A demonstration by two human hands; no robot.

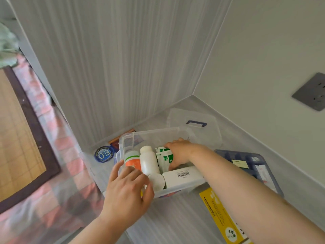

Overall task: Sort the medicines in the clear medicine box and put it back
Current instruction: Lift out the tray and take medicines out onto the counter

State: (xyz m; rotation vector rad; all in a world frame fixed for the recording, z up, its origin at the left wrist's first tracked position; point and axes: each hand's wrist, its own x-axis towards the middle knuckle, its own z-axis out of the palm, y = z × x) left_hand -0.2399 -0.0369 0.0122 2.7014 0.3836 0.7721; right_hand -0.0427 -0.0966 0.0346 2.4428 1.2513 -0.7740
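The clear medicine box (151, 133) sits on a grey shelf in a corner. Inside it stand a white bottle (149, 160), an orange-labelled bottle (132, 160) and a smaller white bottle (157, 181) lying on its side. Green-and-white sachets (164, 156) stand in the middle and a white carton with a barcode (182, 176) lies at the front right. My right hand (179, 154) reaches into the box and grips the sachets. My left hand (126, 191) rests on the box's front left rim, fingers spread by the bottles.
The clear lid with a blue handle (196, 124) leans behind the box. A blue tray (246, 161) with small packets lies to the right, a yellow carton (223, 219) in front. A round blue sticker (103, 154) is on the left. A wall socket (311, 91) is on the right wall.
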